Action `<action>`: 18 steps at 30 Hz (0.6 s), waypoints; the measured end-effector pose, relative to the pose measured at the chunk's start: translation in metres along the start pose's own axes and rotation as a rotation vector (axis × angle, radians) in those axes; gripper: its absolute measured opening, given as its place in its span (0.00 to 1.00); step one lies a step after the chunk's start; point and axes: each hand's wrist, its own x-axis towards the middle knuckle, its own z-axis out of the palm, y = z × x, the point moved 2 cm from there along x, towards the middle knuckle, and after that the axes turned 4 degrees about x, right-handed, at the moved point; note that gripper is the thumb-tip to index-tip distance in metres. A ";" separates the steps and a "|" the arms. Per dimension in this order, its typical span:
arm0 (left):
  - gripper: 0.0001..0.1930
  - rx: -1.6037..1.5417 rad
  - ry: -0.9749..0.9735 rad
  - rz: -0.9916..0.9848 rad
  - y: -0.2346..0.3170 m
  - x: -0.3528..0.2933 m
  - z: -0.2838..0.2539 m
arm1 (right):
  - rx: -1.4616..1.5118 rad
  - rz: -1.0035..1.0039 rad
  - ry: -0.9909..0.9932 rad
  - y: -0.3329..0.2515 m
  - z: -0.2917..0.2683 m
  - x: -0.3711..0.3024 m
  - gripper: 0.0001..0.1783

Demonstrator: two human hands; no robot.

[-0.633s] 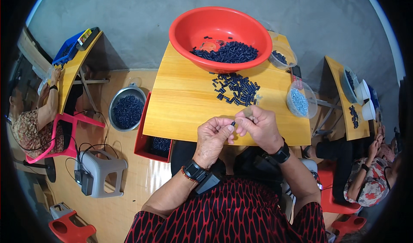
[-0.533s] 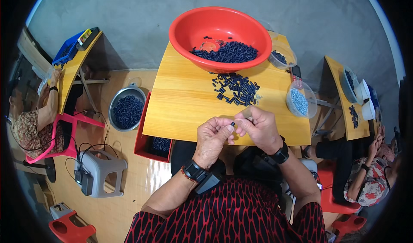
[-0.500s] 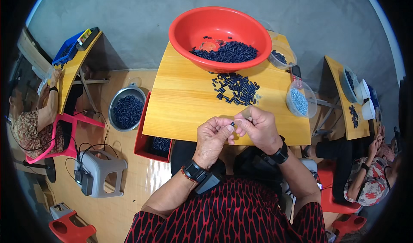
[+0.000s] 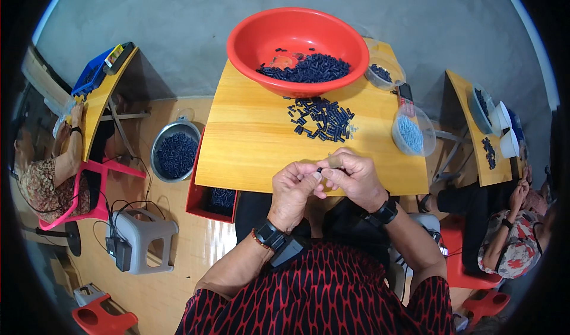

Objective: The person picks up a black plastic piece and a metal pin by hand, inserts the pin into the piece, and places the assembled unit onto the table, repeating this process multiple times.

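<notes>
Over the near edge of the yellow table, both hands meet. My left hand (image 4: 295,189) is closed in a pinch on a small dark cylindrical piece (image 4: 319,170), mostly covered by the fingertips. Close against it, my right hand (image 4: 357,179) is pinched too, with a small brownish flat thing (image 4: 335,162) at its fingers whose kind I cannot make out. Just beyond the hands lies a loose pile of dark short cylindrical pieces (image 4: 325,120). Behind that pile, a large red basin (image 4: 249,50) holds many more of the same pieces.
To the right on the table (image 4: 237,151) stand a clear tub (image 4: 428,134) of light blue small parts and another clear tub (image 4: 396,83) of dark pieces. A metal bowl (image 4: 159,163) and a red box (image 4: 195,198) sit lower left. Two people work at side tables.
The hands stay together at the near table edge, with the fingers shifting slightly around the small piece. The whole view has tilted a little.
</notes>
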 end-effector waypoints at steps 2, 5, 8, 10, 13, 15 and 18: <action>0.04 -0.057 0.013 -0.044 0.001 0.001 -0.003 | 0.151 0.086 -0.002 -0.003 0.000 -0.001 0.09; 0.04 -0.130 -0.003 -0.094 0.001 0.001 -0.004 | 0.230 0.131 0.086 -0.004 0.001 -0.005 0.11; 0.04 -0.136 -0.013 -0.120 0.003 0.001 -0.005 | -0.058 -0.066 0.033 -0.008 -0.006 0.002 0.11; 0.04 -0.108 -0.021 -0.140 0.002 0.001 -0.006 | -0.123 -0.087 -0.007 -0.012 -0.009 0.005 0.11; 0.04 -0.108 -0.030 -0.162 0.004 0.001 -0.006 | -0.269 -0.198 -0.047 -0.017 -0.009 0.008 0.11; 0.04 -0.112 -0.024 -0.173 0.004 0.002 -0.006 | -0.349 -0.288 -0.048 -0.021 -0.006 0.007 0.11; 0.04 -0.123 -0.025 -0.195 0.003 0.003 -0.007 | -0.350 -0.153 -0.064 -0.025 0.000 0.005 0.12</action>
